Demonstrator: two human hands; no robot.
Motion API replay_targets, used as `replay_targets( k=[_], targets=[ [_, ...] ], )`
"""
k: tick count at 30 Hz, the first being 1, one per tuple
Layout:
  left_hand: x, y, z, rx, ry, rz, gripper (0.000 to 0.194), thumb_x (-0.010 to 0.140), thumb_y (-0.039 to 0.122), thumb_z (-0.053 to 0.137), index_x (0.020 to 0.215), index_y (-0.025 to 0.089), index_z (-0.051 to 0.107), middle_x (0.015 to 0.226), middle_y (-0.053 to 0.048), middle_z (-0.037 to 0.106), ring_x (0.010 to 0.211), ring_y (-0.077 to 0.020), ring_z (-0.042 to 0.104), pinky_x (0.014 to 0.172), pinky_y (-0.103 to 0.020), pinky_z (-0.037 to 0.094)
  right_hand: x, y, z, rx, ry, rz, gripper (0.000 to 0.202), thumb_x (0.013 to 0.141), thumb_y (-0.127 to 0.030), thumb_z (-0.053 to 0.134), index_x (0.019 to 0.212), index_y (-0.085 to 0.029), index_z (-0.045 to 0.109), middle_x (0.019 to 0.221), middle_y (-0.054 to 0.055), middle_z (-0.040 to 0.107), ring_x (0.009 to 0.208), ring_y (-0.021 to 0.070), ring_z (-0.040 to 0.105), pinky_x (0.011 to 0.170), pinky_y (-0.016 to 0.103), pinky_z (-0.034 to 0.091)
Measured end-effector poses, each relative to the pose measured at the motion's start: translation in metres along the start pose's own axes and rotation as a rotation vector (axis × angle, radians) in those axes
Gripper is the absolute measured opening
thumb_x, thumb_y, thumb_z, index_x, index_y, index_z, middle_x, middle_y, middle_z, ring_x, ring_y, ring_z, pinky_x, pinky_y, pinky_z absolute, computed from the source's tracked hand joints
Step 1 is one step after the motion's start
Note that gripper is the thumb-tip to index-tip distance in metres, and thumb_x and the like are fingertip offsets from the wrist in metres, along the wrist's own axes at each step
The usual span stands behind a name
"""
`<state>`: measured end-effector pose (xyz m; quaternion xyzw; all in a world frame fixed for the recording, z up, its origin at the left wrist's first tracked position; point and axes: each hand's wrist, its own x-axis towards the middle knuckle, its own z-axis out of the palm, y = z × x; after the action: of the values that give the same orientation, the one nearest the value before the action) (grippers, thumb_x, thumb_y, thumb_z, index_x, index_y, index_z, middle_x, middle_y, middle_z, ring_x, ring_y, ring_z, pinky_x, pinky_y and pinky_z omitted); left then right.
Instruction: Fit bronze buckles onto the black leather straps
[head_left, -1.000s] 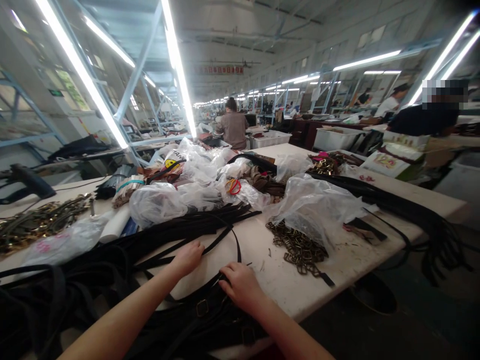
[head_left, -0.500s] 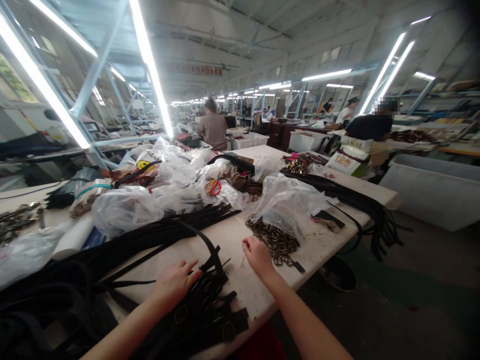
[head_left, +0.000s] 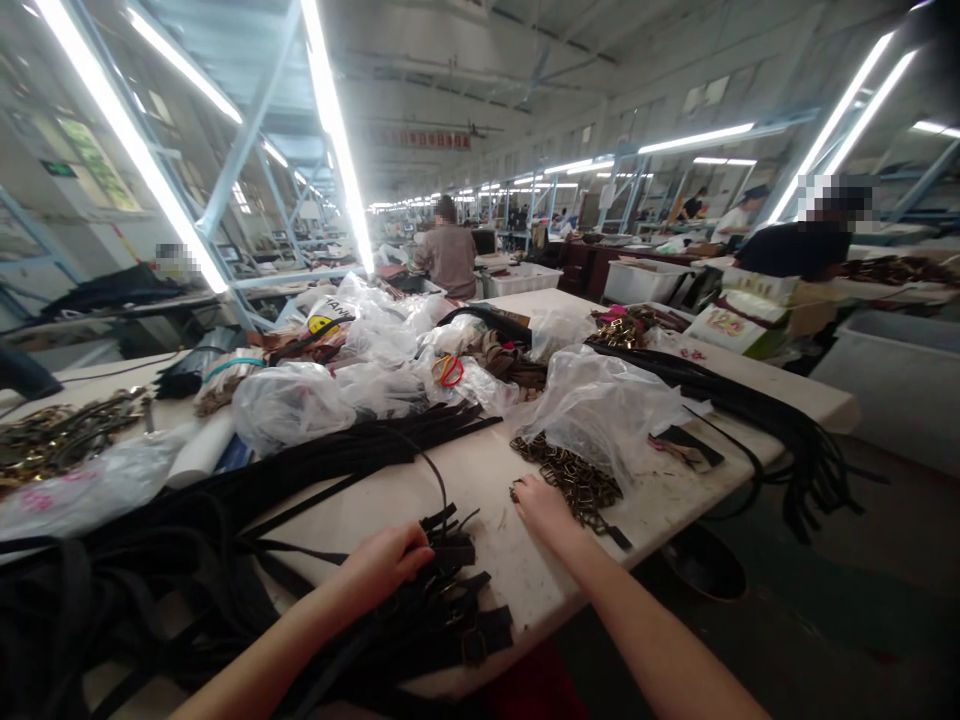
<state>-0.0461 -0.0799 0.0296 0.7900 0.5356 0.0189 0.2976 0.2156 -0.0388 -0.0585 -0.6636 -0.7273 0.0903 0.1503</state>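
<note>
My left hand [head_left: 386,568] is closed, thumb against curled fingers, with a black strap end [head_left: 452,550] coming out at its fingertips. Below it lies a heap of black straps [head_left: 427,645], some with metal buckles near their ends. My right hand [head_left: 546,512] is bent at the left edge of a pile of bronze-coloured buckles [head_left: 577,475]. A small dark metal piece, apparently a buckle [head_left: 515,490], shows at its pinched fingertips. A clear plastic bag [head_left: 600,395] partly covers the buckle pile.
Long black straps [head_left: 300,475] run across the left of the table [head_left: 480,480]; more straps [head_left: 795,450] hang over its right end. Plastic bags [head_left: 292,405] crowd the back. A white bin [head_left: 892,380] stands at right, and a person [head_left: 448,250] works beyond the table.
The view has turned slightly left. My left hand has gone from loosely spread to closed at the strap heap. My right hand has come down at the buckles, a small metal piece now at its fingertips.
</note>
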Motion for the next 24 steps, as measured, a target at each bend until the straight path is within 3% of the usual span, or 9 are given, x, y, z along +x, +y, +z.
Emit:
replay_targets(
  k=[4,6,10,12,14,17,20,24],
  targets=[
    [-0.003,0.001,-0.004,-0.175,0.022,0.064,0.027,0.076,0.035,0.044,0.092,0.019,0.059,0.081,0.000,0.064,0.073,-0.0153,0.056,0.066,-0.023,0.040,0.001,-0.005,-0.004,0.122,0.037,-0.008,0.022,0.071,0.001,0.043,0.065,-0.014,0.058,0.082,0.013,0.059,0.076,0.0194,0.055,0.069,0.030,0.038],
    [-0.003,-0.003,-0.006,-0.240,0.074,0.078,0.029,0.075,0.037,0.046,0.090,0.018,0.060,0.086,-0.001,0.064,0.078,-0.0164,0.055,0.070,-0.024,0.040,-0.001,-0.007,-0.007,0.208,0.068,-0.011,0.018,0.073,-0.004,0.045,0.066,-0.015,0.057,0.083,0.012,0.060,0.077,0.0195,0.055,0.071,0.031,0.038],
    [-0.001,-0.009,-0.010,-0.314,0.237,0.022,0.033,0.073,0.045,0.048,0.083,0.016,0.060,0.074,0.000,0.062,0.070,-0.0160,0.054,0.065,-0.024,0.040,-0.010,-0.022,-0.013,0.424,0.094,0.003,0.016,0.081,-0.024,0.043,0.074,-0.016,0.055,0.075,0.006,0.060,0.073,0.0173,0.057,0.066,0.029,0.043],
    [0.000,-0.008,-0.011,-0.363,0.311,0.001,0.034,0.072,0.046,0.049,0.080,0.016,0.059,0.069,0.001,0.058,0.067,-0.0148,0.051,0.063,-0.023,0.039,-0.017,-0.040,-0.017,0.753,0.012,0.035,0.021,0.082,-0.032,0.042,0.078,-0.015,0.053,0.074,0.004,0.061,0.069,0.0149,0.058,0.061,0.026,0.045],
    [0.002,-0.006,-0.012,-0.458,0.376,-0.020,0.034,0.072,0.046,0.048,0.080,0.015,0.059,0.066,0.002,0.055,0.064,-0.0129,0.048,0.060,-0.022,0.037,-0.025,-0.062,-0.022,1.283,-0.163,0.121,0.022,0.078,-0.037,0.050,0.080,-0.016,0.053,0.081,0.004,0.063,0.067,0.0121,0.059,0.059,0.024,0.046],
    [0.002,-0.001,-0.011,-0.625,0.428,-0.091,0.035,0.072,0.048,0.048,0.078,0.015,0.057,0.059,0.004,0.046,0.055,-0.0094,0.040,0.051,-0.020,0.031,-0.035,-0.093,-0.028,1.817,-0.411,0.268,0.021,0.068,-0.033,0.065,0.077,-0.016,0.054,0.082,0.002,0.063,0.061,0.0076,0.057,0.056,0.019,0.045],
    [-0.001,0.003,-0.009,-0.734,0.404,-0.108,0.034,0.071,0.048,0.050,0.070,0.014,0.054,0.053,0.006,0.039,0.049,-0.0073,0.034,0.047,-0.019,0.028,-0.041,-0.115,-0.028,1.959,-0.513,0.288,0.021,0.065,-0.029,0.067,0.076,-0.016,0.055,0.079,0.002,0.063,0.059,0.0060,0.057,0.054,0.017,0.044],
    [-0.006,0.007,-0.007,-0.780,0.376,-0.117,0.032,0.069,0.046,0.052,0.064,0.014,0.053,0.051,0.007,0.039,0.048,-0.0065,0.033,0.048,-0.018,0.028,-0.042,-0.128,-0.022,1.918,-0.468,0.298,0.022,0.064,-0.031,0.068,0.074,-0.015,0.056,0.075,0.001,0.063,0.058,0.0060,0.056,0.052,0.016,0.042]
  ],
)
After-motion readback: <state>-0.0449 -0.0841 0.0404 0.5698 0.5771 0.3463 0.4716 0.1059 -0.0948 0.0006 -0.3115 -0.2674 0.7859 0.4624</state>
